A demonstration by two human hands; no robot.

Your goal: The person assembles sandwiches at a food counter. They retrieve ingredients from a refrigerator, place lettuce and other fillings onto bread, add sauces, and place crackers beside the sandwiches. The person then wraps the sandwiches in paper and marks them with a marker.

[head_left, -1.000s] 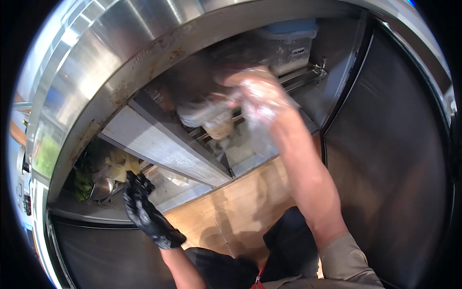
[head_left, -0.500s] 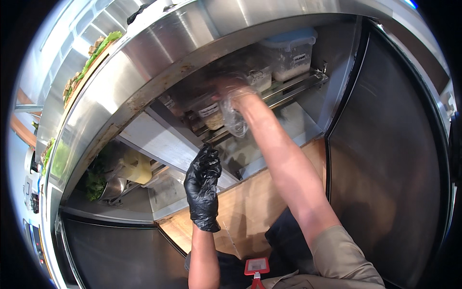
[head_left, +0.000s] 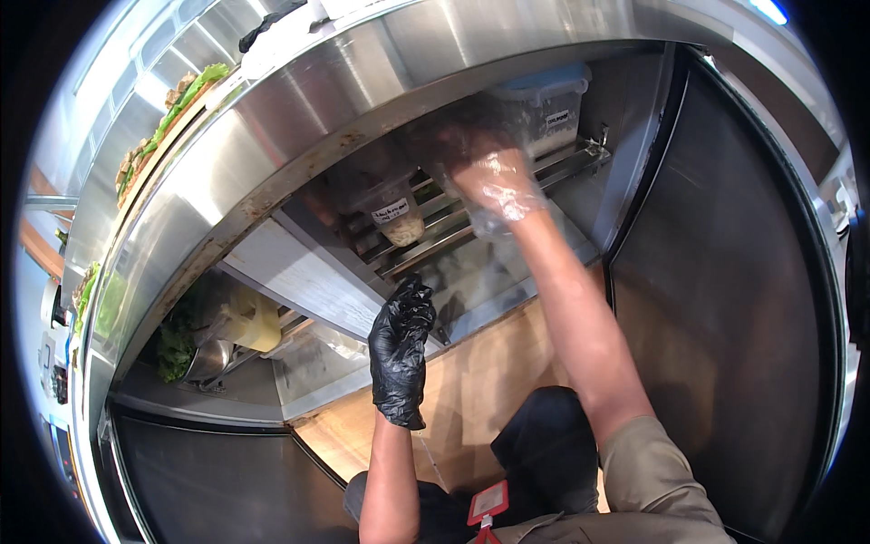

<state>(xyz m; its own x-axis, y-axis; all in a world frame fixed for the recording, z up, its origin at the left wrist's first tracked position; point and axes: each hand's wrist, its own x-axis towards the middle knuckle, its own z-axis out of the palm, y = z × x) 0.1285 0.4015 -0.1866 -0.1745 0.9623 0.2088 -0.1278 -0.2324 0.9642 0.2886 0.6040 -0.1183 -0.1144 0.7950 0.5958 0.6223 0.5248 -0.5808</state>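
Note:
My right hand (head_left: 494,172), in a loose clear plastic glove, reaches into the open under-counter fridge. Its fingers are dark and smeared by motion, so whether they grip anything is hidden. To its left stands a clear labelled container (head_left: 399,218) with pale contents, on a slatted metal shelf (head_left: 435,238). Just beyond it at the right is a clear tub with a blue lid (head_left: 544,109), holding something whitish. My left hand (head_left: 401,349), in a black glove, hovers upright before the fridge's middle divider, its fingers curled in and nothing visible in them.
Two dark fridge doors (head_left: 725,263) (head_left: 217,471) stand open at the sides. The left compartment holds leafy greens (head_left: 177,349), a metal bowl (head_left: 210,356) and a yellow container (head_left: 258,322). Sandwiches with lettuce (head_left: 168,118) lie on the steel counter (head_left: 362,63) above. The floor (head_left: 471,399) is wood-coloured.
My right hand has shifted right inside the fridge, away from the labelled container, now covering where a smaller container showed beside the blue-lidded tub. My left hand has moved slightly right, still curled.

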